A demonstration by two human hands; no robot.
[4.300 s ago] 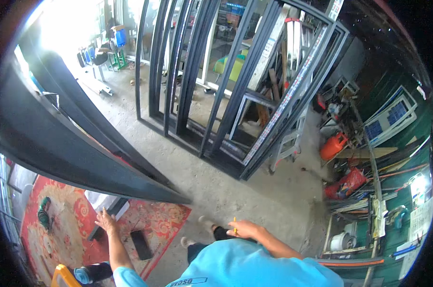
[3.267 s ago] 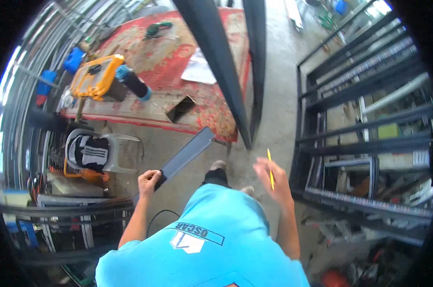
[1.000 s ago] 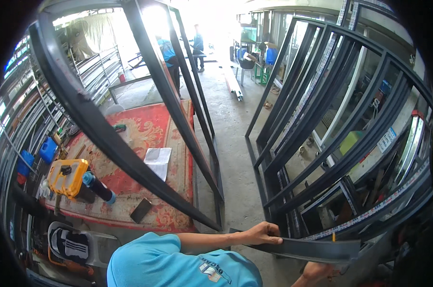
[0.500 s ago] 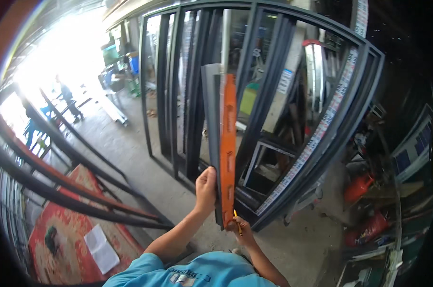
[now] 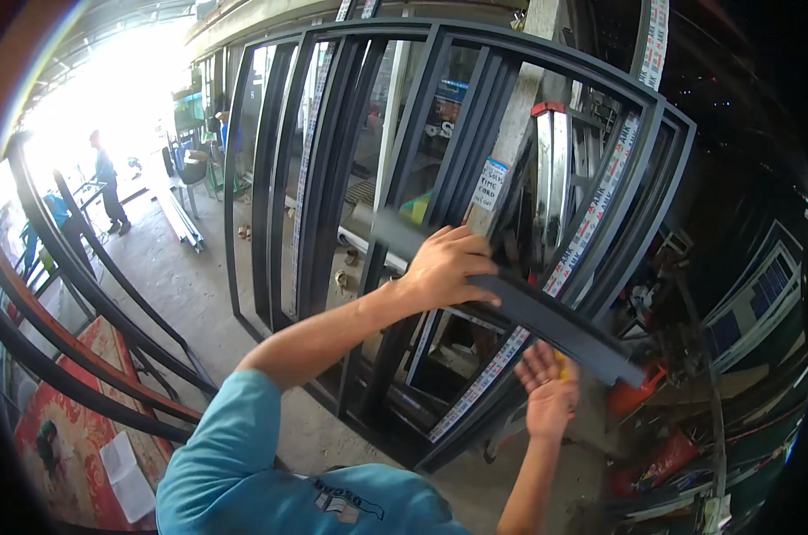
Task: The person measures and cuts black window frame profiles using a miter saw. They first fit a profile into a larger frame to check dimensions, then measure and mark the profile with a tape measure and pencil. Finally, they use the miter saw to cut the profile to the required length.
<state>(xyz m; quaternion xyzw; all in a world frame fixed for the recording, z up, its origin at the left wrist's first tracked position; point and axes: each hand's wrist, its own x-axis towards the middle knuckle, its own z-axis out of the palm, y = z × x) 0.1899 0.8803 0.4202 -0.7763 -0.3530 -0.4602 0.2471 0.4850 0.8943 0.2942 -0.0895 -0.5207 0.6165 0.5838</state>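
Observation:
My left hand (image 5: pixel 449 266) is wrapped over the middle of a dark grey metal profile (image 5: pixel 564 323). The profile slants from upper left down to lower right in front of me, its ends blurred by motion. Just below its lower right part is my right hand (image 5: pixel 547 392), palm up with the fingers stretched out. A yellow pencil (image 5: pixel 561 366) is partly visible by its thumb, seemingly held there. Behind the profile stands a large dark grey metal frame (image 5: pixel 435 98) with several uprights.
Dark bars (image 5: pixel 92 290) run along the left, above a red-stained table (image 5: pixel 70 406) bearing white paper (image 5: pixel 127 477). A silver ladder-like piece with a red cap (image 5: pixel 548 109) stands behind the frame. A person (image 5: pixel 107 183) is far left. Red items (image 5: pixel 658 464) lie at right.
The profile has swung from near upright to a slant and moved right. The orange strip beside it is out of sight. My left hand has risen; my right hand has moved right and opened its fingers.

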